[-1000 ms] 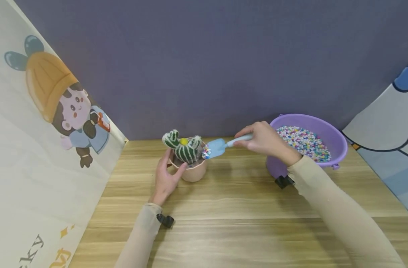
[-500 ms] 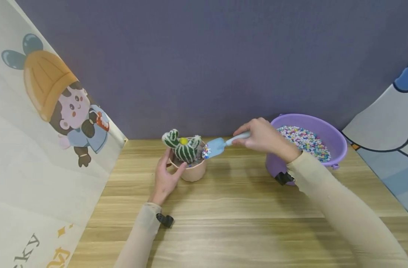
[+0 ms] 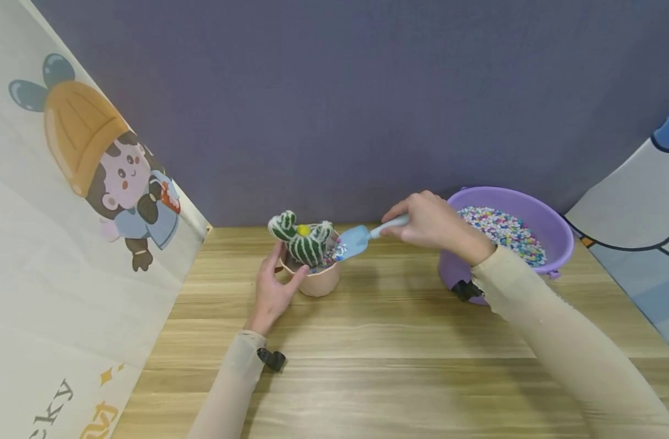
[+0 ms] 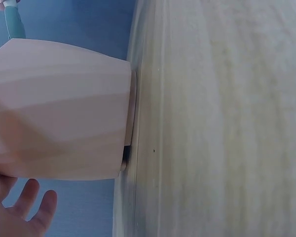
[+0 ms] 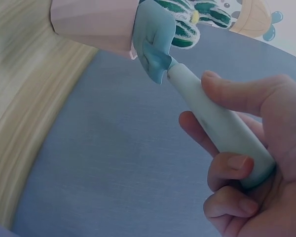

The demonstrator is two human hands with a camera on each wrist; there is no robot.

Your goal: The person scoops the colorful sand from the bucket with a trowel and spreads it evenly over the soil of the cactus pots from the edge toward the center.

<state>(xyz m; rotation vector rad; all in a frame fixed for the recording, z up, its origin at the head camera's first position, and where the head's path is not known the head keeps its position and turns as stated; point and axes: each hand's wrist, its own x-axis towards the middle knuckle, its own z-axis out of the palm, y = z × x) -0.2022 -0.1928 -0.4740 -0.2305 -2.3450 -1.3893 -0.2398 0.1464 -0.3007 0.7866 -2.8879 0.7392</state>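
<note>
Coloured pellets (image 3: 329, 259) now lie in the pot beside the cactus's right side, where the heap sat bunched at the shovel tip a half-second ago; only a smaller, mostly white clump is left at the blade edge. Judgement: the load is tipping in, part delivered. Nearest, left hand (image 3: 270, 294) at the pink flowerpot (image 3: 319, 284), thumb and forefinger spread wide and curved about its near-left side, a steadying hold; in the left wrist view some fingertips stand clear, and which of them press the wall is hard to say. Flowerpot upright on the wood-grain tabletop (image 3: 378, 378), striped green cactus (image 3: 305, 249) with yellow bloom inside. Right hand (image 3: 432, 222): fingers closed round the handle of the blue hand shovel (image 3: 355, 239), thumb along its top, blade tilted at the right rim. Beyond that hand, purple bucket (image 3: 560, 238), more pellets within; behind all, dark blue-grey backdrop (image 3: 367, 110).
</note>
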